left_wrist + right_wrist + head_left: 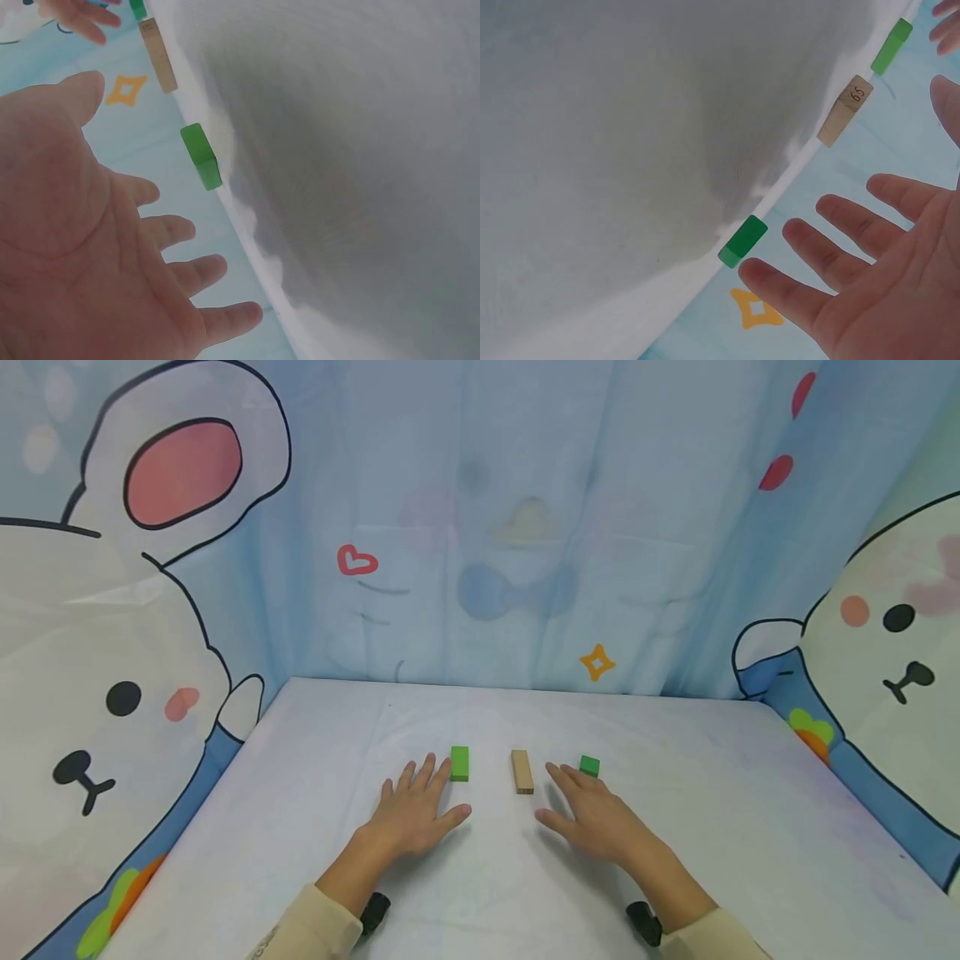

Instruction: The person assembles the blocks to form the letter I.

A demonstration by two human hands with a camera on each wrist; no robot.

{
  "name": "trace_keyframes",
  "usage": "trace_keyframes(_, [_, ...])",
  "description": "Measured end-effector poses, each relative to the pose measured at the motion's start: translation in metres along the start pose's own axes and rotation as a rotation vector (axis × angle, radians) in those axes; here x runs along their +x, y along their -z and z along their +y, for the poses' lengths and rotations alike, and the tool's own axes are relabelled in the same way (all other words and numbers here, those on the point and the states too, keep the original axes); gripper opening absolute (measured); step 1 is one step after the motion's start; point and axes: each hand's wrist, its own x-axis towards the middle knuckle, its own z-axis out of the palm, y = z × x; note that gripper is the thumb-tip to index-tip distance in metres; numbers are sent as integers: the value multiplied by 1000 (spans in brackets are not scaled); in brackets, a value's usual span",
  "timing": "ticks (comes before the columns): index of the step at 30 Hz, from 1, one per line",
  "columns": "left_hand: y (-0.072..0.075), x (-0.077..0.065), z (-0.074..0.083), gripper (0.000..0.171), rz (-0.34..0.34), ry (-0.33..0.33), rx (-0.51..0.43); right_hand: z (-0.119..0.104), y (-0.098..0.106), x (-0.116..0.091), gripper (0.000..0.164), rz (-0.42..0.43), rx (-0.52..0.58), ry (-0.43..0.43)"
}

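Three small blocks lie in a loose row on the white table. On the left is a light green block, with my left hand spread just beside it, fingers straight. A plain wooden block lies between the two hands; the right wrist view shows "65" written on the end of this wooden block. At the right, a darker green block sits just beyond the fingers of my right hand, which is also spread. Neither hand holds anything. Palm and fingers appear clearly in both wrist views.
The white table ends at a light blue curtain with printed figures. Cartoon bears stand on the side curtains at left and right. A black wrist camera sits under the left sleeve, and another by the right one.
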Motion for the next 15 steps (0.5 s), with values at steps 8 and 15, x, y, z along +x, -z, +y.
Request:
trace_keyframes(8, [-1,2,2,81,6,0,9,-1,-2,1,79,10,3,12])
trace_keyframes(15, [0,4,3,82,9,-2,5,-2,1,4,78,29,18,36])
